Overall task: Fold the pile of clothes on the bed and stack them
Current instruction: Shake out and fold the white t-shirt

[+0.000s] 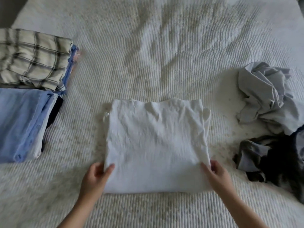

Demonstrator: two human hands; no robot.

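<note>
Left hand [96, 174]: your thumb and curled fingers pinch the folded white garment's [156, 142] near left corner.
Right hand [217, 172]: your fingers pinch its near right corner.

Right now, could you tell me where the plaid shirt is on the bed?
In the head view the folded plaid shirt tops a stack at the far left, just beyond the folded light blue shirt.

Far bedspread [164, 46]: open to your reach.
Left: folded stacks [28, 96] block you.
Right: unfolded pile [271, 120] blocks you.
</note>
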